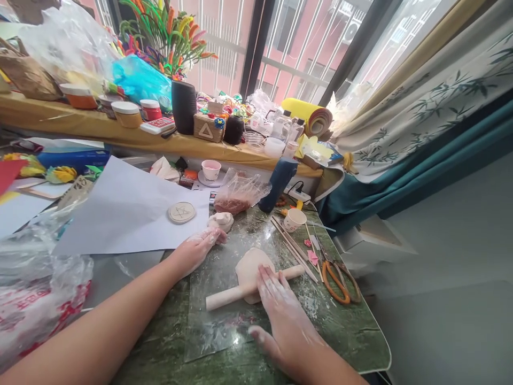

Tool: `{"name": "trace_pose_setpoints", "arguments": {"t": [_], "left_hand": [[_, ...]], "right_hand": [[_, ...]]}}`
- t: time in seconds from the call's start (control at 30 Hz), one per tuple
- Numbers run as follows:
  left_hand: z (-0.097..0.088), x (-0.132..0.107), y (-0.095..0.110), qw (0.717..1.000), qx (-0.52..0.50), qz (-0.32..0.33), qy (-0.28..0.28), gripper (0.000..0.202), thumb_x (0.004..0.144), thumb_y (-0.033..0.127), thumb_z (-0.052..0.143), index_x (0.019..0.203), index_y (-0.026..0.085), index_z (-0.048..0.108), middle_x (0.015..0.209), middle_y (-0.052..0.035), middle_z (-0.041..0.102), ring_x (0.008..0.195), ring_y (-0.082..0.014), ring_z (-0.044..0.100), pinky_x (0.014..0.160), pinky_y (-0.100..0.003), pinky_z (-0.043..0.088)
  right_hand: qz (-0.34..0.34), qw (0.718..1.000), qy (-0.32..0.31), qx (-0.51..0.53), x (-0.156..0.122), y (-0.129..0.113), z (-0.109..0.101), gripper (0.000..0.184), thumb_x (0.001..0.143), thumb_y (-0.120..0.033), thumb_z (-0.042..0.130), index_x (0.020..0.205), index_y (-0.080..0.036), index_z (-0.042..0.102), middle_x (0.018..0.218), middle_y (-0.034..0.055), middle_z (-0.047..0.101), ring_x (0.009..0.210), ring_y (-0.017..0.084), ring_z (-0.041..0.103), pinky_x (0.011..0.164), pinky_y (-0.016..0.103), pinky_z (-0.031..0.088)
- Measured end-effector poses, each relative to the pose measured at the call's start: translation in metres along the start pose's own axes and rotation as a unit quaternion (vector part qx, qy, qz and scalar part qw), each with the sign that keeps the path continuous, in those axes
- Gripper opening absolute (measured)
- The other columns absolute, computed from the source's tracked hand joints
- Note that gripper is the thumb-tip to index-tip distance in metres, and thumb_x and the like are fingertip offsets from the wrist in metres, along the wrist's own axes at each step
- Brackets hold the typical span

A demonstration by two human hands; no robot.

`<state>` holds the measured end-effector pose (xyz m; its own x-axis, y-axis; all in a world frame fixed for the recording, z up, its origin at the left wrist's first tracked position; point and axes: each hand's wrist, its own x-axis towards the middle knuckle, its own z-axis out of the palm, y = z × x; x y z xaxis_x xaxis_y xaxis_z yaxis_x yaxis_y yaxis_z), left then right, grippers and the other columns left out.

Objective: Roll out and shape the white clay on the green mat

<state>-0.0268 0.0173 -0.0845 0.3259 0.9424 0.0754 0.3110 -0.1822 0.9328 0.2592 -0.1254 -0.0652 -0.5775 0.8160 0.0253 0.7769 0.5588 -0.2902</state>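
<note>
Right hand, outstretched flat on rolling pin; left hand, at clay lump, hold unclear. Clay sheet: under pin, inside right edge of table. Apparent step: rolling; next needs even pressure.

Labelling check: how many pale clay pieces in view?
3: a flat sheet under the rolling pin, a lump by the left hand, a star-marked disc on the white paper. More may be hidden.

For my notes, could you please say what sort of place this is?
Probably a home craft corner: a rolling pin lies on a clay-like slab, with scissors on the table.
</note>
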Motion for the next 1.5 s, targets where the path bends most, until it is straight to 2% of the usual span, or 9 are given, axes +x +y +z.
{"name": "trace_pose_setpoints", "arguments": {"t": [0.17,0.33,0.43,0.73,0.83,1.03,1.2,1.3,1.5], "left_hand": [[-0.002,-0.002,0.002,1.0,-0.003,0.01,-0.008,0.052,0.1,0.063,0.037,0.1,0.026,0.074,0.104,-0.0083,0.078,0.1,-0.0267,0.072,0.092,-0.034,0.057],[-0.004,-0.004,0.012,1.0,0.023,-0.007,0.001,0.054,0.1,0.062,0.035,0.1,0.023,0.071,0.103,-0.0086,0.077,0.099,-0.0269,0.071,0.097,-0.037,0.055],[-0.004,-0.006,0.016,1.0,0.021,-0.014,-0.008,0.053,0.1,0.061,0.034,0.102,0.022,0.07,0.105,-0.0096,0.076,0.103,-0.0273,0.07,0.102,-0.039,0.053],[-0.002,-0.006,0.017,0.999,0.022,-0.022,-0.013,0.049,0.102,0.056,0.033,0.102,0.022,0.068,0.108,-0.0078,0.075,0.108,-0.0265,0.067,0.104,-0.038,0.05],[-0.003,-0.005,0.019,0.999,0.029,-0.017,-0.017,0.05,0.102,0.056,0.032,0.102,0.022,0.069,0.107,-0.0075,0.075,0.106,-0.0257,0.068,0.103,-0.037,0.05],[-0.005,-0.005,0.009,0.999,0.038,0.006,-0.015,0.052,0.102,0.057,0.031,0.108,0.021,0.069,0.112,-0.0083,0.075,0.107,-0.0247,0.069,0.104,-0.036,0.051],[-0.005,-0.004,-0.002,0.998,0.059,0.022,-0.005,0.053,0.102,0.056,0.031,0.118,0.019,0.066,0.121,-0.0112,0.073,0.115,-0.0258,0.067,0.106,-0.039,0.051],[-0.006,-0.004,0.001,0.997,0.068,0.031,-0.01,0.051,0.102,0.055,0.03,0.117,0.02,0.065,0.12,-0.0106,0.073,0.115,-0.0254,0.067,0.108,-0.039,0.05],[-0.005,-0.005,0.017,0.997,0.078,0.008,-0.015,0.05,0.101,0.056,0.031,0.111,0.023,0.067,0.117,-0.0078,0.073,0.115,-0.0264,0.065,0.112,-0.039,0.044]], "right_hand": [[0.037,0.999,-0.031,-0.01,0.085,0.004,-0.015,0.092,0.098,-0.068,0.043,0.161,-0.004,0.022,0.168,0.0205,0.017,0.158,0.034,0.008,0.127,0.058,0.009],[0.025,0.998,-0.061,-0.019,0.139,0.015,-0.029,0.088,0.1,-0.066,0.036,0.16,-0.003,0.023,0.168,0.0205,0.018,0.158,0.031,0.008,0.127,0.055,0.005],[0.003,0.999,-0.047,-0.016,0.122,0.015,-0.027,0.089,0.1,-0.067,0.035,0.161,-0.004,0.02,0.169,0.0193,0.015,0.158,0.031,0.007,0.128,0.054,0.005],[-0.113,0.993,0.016,-0.024,-0.024,0.03,0.017,0.102,0.095,-0.072,0.045,0.164,-0.017,-0.005,0.167,0.0155,0.021,0.154,0.037,0.023,0.122,0.058,0.03],[-0.086,0.996,-0.012,-0.008,-0.01,0.027,0.004,0.101,0.094,-0.072,0.048,0.165,-0.017,0.0,0.168,0.0143,0.018,0.155,0.036,0.019,0.124,0.058,0.026],[-0.042,0.997,-0.065,0.009,0.1,0.016,-0.031,0.085,0.1,-0.064,0.043,0.161,-0.007,0.024,0.167,0.0184,0.021,0.157,0.032,0.012,0.127,0.059,0.007],[-0.02,0.997,-0.072,-0.013,0.155,0.018,-0.029,0.082,0.1,-0.063,0.042,0.159,-0.008,0.031,0.167,0.0189,0.024,0.157,0.032,0.013,0.127,0.055,0.011],[-0.008,0.999,-0.04,-0.018,0.142,0.016,-0.022,0.084,0.099,-0.065,0.044,0.161,-0.01,0.028,0.168,0.0193,0.018,0.157,0.034,0.01,0.127,0.054,0.01],[-0.018,1.0,0.002,-0.006,0.05,0.008,-0.004,0.085,0.101,-0.063,0.044,0.165,-0.017,0.011,0.171,0.0136,0.007,0.158,0.035,0.002,0.126,0.061,0.011]]}}
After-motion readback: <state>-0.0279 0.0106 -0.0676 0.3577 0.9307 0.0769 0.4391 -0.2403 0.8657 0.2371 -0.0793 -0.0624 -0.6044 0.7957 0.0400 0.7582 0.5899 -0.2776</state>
